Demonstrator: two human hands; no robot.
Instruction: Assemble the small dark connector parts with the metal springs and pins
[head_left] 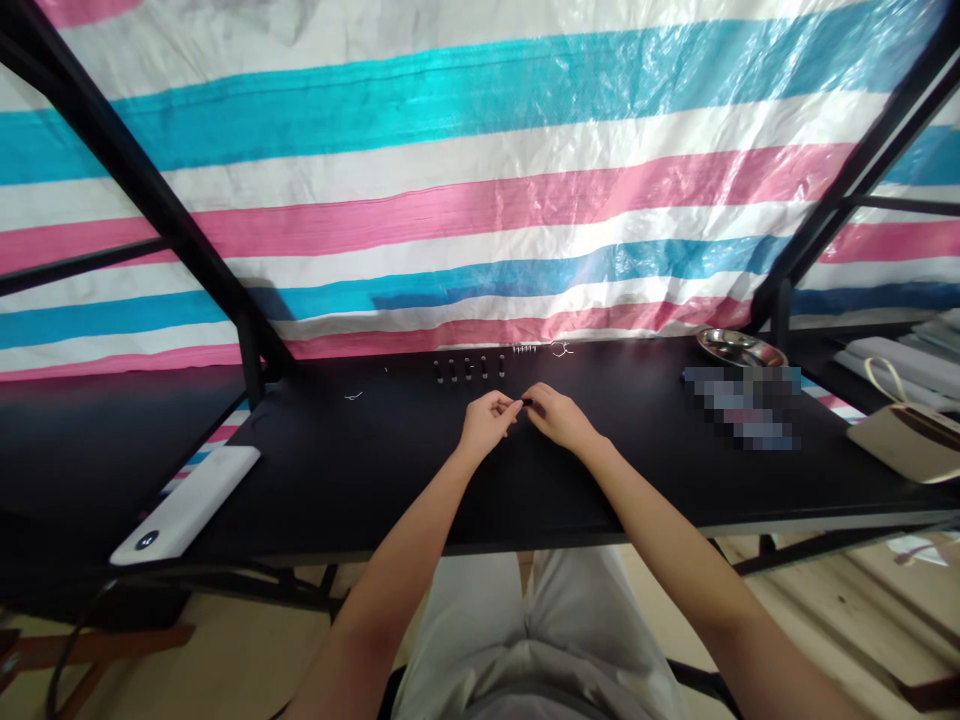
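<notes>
Above the black table (360,470), my two hands meet with their fingertips close together. My right hand (556,413) pinches a small dark piece (528,402), too small to tell its kind. The fingers of my left hand (486,422) are closed at the near end of that piece; how much of it they grip is hidden. Just beyond my hands stands a row of several small dark cylinder-like pieces (468,369) with pale ends. Behind them lie a line of tiny white bits (524,349) and a thin white loop-shaped strand (560,349).
A white rounded device (191,505) lies at the table's left edge. Another thin white strand (353,396) is left of the row. At the right are a shiny metal dish (742,347), a blurred-out item (742,408) and a beige pouch (904,440). Striped sheeting (480,200) hangs behind.
</notes>
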